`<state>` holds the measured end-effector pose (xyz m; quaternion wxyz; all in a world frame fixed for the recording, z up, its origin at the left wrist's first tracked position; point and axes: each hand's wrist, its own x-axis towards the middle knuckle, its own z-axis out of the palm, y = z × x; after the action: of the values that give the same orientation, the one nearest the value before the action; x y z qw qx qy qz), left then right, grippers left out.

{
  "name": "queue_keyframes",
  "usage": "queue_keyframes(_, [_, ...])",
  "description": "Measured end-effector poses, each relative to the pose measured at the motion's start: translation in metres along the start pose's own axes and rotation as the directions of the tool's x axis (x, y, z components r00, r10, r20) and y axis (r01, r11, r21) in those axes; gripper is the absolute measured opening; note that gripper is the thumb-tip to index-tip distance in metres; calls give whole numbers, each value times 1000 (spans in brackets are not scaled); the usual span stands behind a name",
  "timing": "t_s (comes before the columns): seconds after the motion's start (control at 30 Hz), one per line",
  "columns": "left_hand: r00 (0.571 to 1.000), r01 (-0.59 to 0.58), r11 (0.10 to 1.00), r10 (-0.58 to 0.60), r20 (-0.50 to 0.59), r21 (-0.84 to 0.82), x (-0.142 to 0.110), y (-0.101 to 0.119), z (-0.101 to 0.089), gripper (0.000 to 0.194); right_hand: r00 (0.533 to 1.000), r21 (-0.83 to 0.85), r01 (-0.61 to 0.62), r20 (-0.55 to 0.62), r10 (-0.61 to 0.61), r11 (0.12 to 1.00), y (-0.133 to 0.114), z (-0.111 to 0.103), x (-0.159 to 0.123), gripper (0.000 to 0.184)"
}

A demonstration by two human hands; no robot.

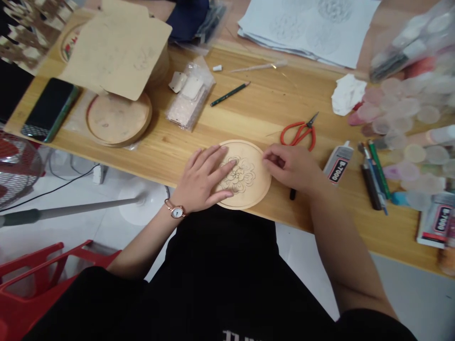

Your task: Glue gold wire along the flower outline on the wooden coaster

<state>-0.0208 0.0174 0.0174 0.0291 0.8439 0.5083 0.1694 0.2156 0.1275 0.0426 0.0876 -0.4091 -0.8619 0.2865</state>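
Observation:
A round wooden disc (258, 192) with a flower drawn in dark lines lies at the table's front edge. Spread flat over its left part is my left hand (206, 180), fingers apart, a watch on the wrist. My right hand (289, 166) rests at the disc's right rim with thumb and forefinger pinched together; whatever they may hold is too small or hidden to make out. Just beyond that hand lie pliers with orange handles (298, 134). A glue tube marked B-7000 (338, 163) is to its right, and a short black stick end (292, 194) shows beneath the wrist.
On the left are a phone (51, 110), a round wooden tray (119, 118) and brown card (121, 47). A bag of small plates (190, 94) and a green pencil (230, 94) lie behind the disc. Several paint bottles (398, 113) crowd the right; printed sheets (309, 28) lie at the back.

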Motion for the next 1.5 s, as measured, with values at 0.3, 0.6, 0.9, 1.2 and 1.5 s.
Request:
queue_keyframes(0.3, [997,-7,1000,7,71,4,2,-5,4,79,999,-16,-24,45,25,1000,-2,-2,1,15])
queue_keyframes(0.6, [995,-31,999,34,98,-35,3,-9,3,85,999,-21,-24,36,25,999,-1,-2,1,15])
queue_keyframes(0.9, [992,-37,990,52,111,-135,3,-13,4,99,1000,77,-16,8,15,997,1,-2,0,12])
queue_keyframes(1.2, [992,-66,988,80,94,-141,4,-12,2,117,997,159,-39,-62,50,986,3,-3,-2,15])
queue_keyframes(1.5, [981,-57,993,74,180,-101,6,-9,-7,119,995,277,29,-96,-3,961,4,-1,0,19])
